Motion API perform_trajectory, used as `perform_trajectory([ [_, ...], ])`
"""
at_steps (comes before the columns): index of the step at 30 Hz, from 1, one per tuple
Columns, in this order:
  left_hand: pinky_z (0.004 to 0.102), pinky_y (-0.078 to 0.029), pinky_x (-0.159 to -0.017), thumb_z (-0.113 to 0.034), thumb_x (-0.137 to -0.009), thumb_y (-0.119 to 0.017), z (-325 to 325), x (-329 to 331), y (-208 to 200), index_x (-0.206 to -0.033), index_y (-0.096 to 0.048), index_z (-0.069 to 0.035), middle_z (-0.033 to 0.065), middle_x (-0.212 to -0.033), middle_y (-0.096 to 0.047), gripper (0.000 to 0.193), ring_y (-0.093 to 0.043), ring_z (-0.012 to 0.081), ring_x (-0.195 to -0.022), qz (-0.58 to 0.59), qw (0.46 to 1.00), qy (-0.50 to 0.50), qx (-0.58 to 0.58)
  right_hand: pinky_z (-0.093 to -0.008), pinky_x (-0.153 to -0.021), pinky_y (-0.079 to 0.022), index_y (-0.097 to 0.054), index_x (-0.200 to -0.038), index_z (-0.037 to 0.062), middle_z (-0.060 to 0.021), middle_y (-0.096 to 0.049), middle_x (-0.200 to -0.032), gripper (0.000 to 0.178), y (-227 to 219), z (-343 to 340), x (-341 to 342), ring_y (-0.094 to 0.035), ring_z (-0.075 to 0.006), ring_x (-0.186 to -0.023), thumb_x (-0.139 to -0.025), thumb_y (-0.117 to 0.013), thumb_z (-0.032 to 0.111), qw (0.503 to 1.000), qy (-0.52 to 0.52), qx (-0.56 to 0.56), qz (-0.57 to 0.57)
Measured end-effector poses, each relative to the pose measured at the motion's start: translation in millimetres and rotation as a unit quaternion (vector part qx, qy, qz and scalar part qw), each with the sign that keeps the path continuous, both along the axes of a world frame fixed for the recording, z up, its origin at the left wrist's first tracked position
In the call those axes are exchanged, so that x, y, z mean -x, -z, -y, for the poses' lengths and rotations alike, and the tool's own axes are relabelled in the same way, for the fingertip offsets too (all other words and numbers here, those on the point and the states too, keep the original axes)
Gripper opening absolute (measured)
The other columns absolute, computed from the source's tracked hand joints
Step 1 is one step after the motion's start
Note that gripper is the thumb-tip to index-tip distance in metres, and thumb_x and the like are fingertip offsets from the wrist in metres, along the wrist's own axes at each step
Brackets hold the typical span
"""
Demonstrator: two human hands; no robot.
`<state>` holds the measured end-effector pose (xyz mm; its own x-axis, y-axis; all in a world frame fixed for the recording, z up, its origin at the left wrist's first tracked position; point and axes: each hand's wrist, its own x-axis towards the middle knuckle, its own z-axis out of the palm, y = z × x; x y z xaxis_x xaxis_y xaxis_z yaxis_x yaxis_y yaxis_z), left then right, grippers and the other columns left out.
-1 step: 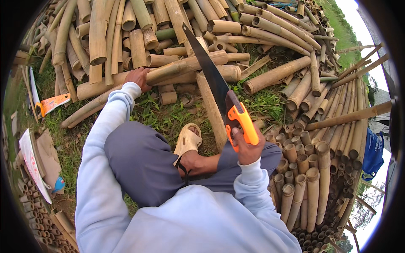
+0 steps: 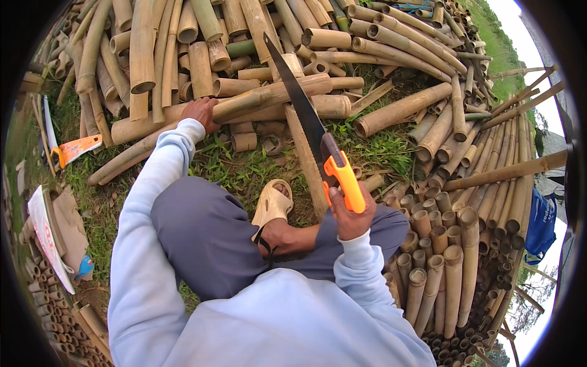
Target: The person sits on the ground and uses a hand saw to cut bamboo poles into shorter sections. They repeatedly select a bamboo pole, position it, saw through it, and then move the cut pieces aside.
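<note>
My left hand (image 2: 200,115) grips a long bamboo pole (image 2: 263,98) that lies slanting across other bamboo in front of me. In my right hand (image 2: 354,219), closed round the orange and dark handle, is a handsaw (image 2: 304,109). Its long dark blade points up and away to the left, crossing the pole close to its right end. Whether the teeth touch the bamboo I cannot tell. Beneath the pole runs a thicker bamboo piece (image 2: 333,106). A flat wooden or bamboo length (image 2: 307,162) slopes from there down toward my sandalled foot (image 2: 273,211).
Heaped cut bamboo (image 2: 199,67) fills the far side. Upright bamboo tubes (image 2: 454,269) stand packed close at my right. Another saw with an orange sleeve (image 2: 76,148) lies on the left, above a white sack (image 2: 47,235) and cardboard (image 2: 71,223). A blue bag (image 2: 540,223) hangs far right.
My right hand has shifted slightly left with the handsaw, its handle turning a little. My left hand and the bamboo pole stay where they were.
</note>
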<state>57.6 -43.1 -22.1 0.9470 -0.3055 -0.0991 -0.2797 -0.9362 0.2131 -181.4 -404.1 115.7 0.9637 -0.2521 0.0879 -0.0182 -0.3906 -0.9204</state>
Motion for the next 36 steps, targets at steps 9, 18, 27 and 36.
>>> perform_trajectory([
  [9, 0.0422, -0.047, -0.101, -0.033, -0.071, -0.086, -2.7, 0.5, -5.3, -0.129, -0.062, -0.011, 0.0114, -0.118, -0.067, 0.067, -0.062, 0.0311, -0.115, 0.011, 1.000, -0.002, 0.003, -0.0280, -0.057, -0.048, -0.066, -0.095, 0.0001, -0.0039, -0.064, -0.070, 0.015, 38.5, -34.3, -0.8, -0.060, -0.0115, -0.059, -0.088, -0.078, 0.005, 0.999, -0.044, 0.014, 0.010],
  [18, 0.0410, -0.046, -0.107, -0.033, -0.073, -0.088, 8.6, -3.6, -19.8, -0.132, -0.061, -0.010, 0.0099, -0.123, -0.067, 0.069, -0.062, 0.0295, -0.120, -0.046, 0.998, -0.021, -0.044, -0.0278, -0.065, -0.052, -0.069, -0.109, -0.0004, -0.0072, -0.065, -0.077, 0.018, 47.9, -54.6, -47.9, -0.063, -0.0117, -0.067, -0.096, -0.074, 0.011, 0.994, -0.100, -0.001, -0.032],
  [27, 0.0419, -0.048, -0.101, -0.032, -0.067, -0.087, -1.2, -0.1, -9.2, -0.126, -0.065, -0.010, 0.0107, -0.117, -0.068, 0.067, -0.063, 0.0297, -0.115, -0.005, 0.999, -0.029, -0.023, -0.0296, -0.071, -0.056, -0.071, -0.117, -0.0033, -0.0133, -0.073, -0.084, 0.027, 28.8, -44.6, 16.7, -0.074, -0.0184, -0.076, -0.091, -0.072, 0.002, 0.993, -0.107, 0.039, -0.013],
  [36, 0.0402, -0.044, -0.106, -0.038, -0.070, -0.088, 8.5, -7.5, -11.8, -0.130, -0.065, -0.010, 0.0104, -0.123, -0.068, 0.070, -0.063, 0.0285, -0.118, -0.009, 0.999, -0.010, -0.041, -0.0311, -0.058, -0.051, -0.065, -0.090, -0.0002, -0.0096, -0.067, -0.071, 0.013, 63.5, -81.2, -114.9, -0.070, -0.0181, -0.064, -0.096, -0.070, 0.010, 0.995, -0.099, -0.019, -0.001],
])
